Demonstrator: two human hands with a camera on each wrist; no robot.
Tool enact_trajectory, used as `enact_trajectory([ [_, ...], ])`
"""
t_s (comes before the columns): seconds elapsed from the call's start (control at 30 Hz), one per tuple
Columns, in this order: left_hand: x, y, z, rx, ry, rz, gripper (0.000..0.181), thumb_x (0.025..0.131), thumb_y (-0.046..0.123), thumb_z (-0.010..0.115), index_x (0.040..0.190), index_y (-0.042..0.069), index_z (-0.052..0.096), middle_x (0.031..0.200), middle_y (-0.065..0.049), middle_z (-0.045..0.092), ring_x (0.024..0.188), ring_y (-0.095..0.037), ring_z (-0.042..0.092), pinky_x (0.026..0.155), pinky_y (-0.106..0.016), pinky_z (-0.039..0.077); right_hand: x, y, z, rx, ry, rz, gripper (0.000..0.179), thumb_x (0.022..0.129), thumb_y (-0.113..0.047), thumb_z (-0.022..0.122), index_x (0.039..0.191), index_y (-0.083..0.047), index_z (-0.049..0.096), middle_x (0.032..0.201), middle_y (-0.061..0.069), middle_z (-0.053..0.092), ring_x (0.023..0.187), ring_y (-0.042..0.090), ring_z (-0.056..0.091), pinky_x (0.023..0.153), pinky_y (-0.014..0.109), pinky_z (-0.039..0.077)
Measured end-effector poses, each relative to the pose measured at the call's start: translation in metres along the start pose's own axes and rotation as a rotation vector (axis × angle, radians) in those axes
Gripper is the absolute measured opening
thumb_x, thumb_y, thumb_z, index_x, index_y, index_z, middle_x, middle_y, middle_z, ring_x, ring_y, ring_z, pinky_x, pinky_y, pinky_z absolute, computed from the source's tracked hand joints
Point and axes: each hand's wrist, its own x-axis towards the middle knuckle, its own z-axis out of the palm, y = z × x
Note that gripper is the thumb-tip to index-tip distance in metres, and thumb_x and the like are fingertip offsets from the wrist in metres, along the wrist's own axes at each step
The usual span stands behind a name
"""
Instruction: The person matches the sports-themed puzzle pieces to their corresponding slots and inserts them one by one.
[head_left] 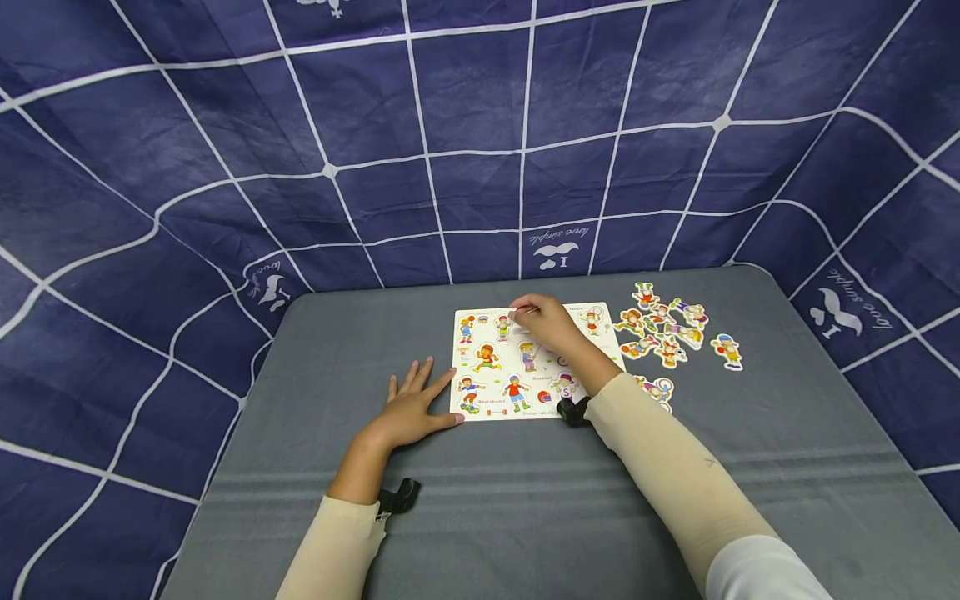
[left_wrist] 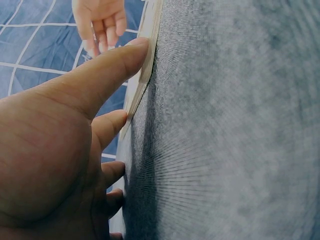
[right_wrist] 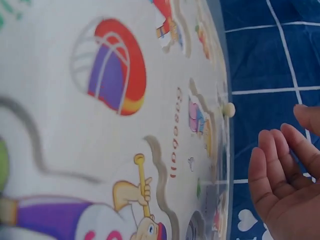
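A white wooden puzzle board (head_left: 495, 385) with printed sports figures and cut-out recesses lies flat on the table. My left hand (head_left: 408, 414) has its fingers spread at the board's left side, with thumb and forefinger at the edge. In the left wrist view, the thumb (left_wrist: 125, 57) rests against the pale board edge (left_wrist: 145, 70). Over the upper part of the board is my right hand (head_left: 551, 323), fingers bent loosely. The right wrist view shows those fingers (right_wrist: 274, 162) apart from the thumb, nothing visible between them. A small knob (right_wrist: 229, 110) stands up from the board near them.
Several cut-out figure pieces (head_left: 670, 350) lie in a loose group right of the board, one piece (head_left: 727, 352) farther right. Another piece (head_left: 657, 390) lies beside my right forearm. A grey cloth covers the table (head_left: 525, 508); a blue checked curtain (head_left: 480, 192) hangs behind it.
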Motion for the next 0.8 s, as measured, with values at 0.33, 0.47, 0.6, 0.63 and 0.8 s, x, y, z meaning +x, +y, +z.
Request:
enact_trajectory([
  [0.33,0.000,0.001,0.000,0.001,0.002,0.003,0.087,0.089,0.063,0.066,0.161,0.034,0.026,0.172,-0.013,0.002,0.159,-0.038,-0.007,0.121,-0.070,-0.008,-0.015,-0.003,-0.013,0.164,0.052,-0.027,0.033,0.099,-0.021,0.064,0.126,-0.002,0.068,0.111,0.013,0.071,0.093,0.014,0.064,0.082,0.025,0.050],
  [0.47,-0.001,0.002,-0.002,0.005,0.003,0.005,0.087,0.089,0.063,0.066,0.161,0.033,0.027,0.172,-0.013,0.002,0.159,-0.038,-0.007,0.121,-0.070,-0.007,-0.022,-0.007,-0.019,0.250,0.059,-0.027,0.032,0.099,-0.019,0.064,0.127,-0.002,0.067,0.116,0.017,0.070,0.098,0.017,0.065,0.093,0.038,0.055],
  [0.6,-0.001,0.002,-0.002,0.004,0.003,0.007,0.087,0.089,0.064,0.066,0.161,0.033,0.027,0.172,-0.013,0.002,0.158,-0.038,-0.007,0.121,-0.070,-0.007,-0.029,-0.008,-0.026,0.294,0.054,-0.011,0.032,0.101,-0.017,0.061,0.129,-0.002,0.065,0.121,0.018,0.067,0.106,0.028,0.065,0.100,0.055,0.052],
  [0.63,0.000,0.001,-0.002,0.003,0.004,0.009,0.087,0.089,0.064,0.066,0.161,0.033,0.027,0.172,-0.013,0.002,0.158,-0.038,-0.007,0.121,-0.070,-0.007,-0.031,-0.007,-0.027,0.296,0.056,-0.008,0.033,0.101,-0.017,0.061,0.129,-0.001,0.065,0.121,0.018,0.067,0.107,0.030,0.065,0.100,0.055,0.052],
  [0.8,-0.001,0.002,-0.002,0.002,0.001,0.007,0.087,0.089,0.064,0.066,0.161,0.033,0.027,0.172,-0.014,0.003,0.158,-0.039,-0.007,0.121,-0.070,-0.007,-0.039,-0.003,-0.035,0.317,0.055,0.001,0.035,0.102,-0.018,0.061,0.132,0.000,0.063,0.124,0.022,0.064,0.111,0.034,0.064,0.099,0.049,0.054],
])
